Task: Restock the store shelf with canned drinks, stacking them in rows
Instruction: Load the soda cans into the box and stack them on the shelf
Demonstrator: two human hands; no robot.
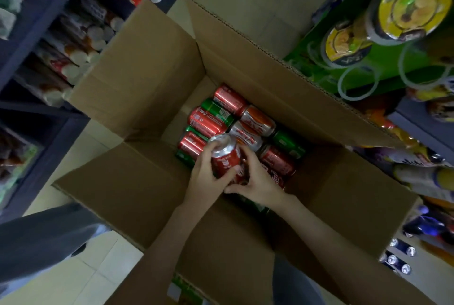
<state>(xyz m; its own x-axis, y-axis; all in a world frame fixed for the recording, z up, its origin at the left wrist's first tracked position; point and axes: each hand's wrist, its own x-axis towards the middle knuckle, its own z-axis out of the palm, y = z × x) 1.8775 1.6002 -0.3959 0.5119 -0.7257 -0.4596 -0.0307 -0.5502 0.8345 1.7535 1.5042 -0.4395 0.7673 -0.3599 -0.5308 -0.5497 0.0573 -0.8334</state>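
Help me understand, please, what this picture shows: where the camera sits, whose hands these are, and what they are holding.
There is no machine here. A person works with bare hands, and the single picture comes from a wide-angle camera worn on their head, looking down. Below is an open cardboard box holding red, green and silver-orange cans lying on their sides. The left hand grips a red can lifted above the others. The right hand curls round it from the other side, perhaps also on a second can beneath; I cannot settle that. Stocked shelves stand on either side.
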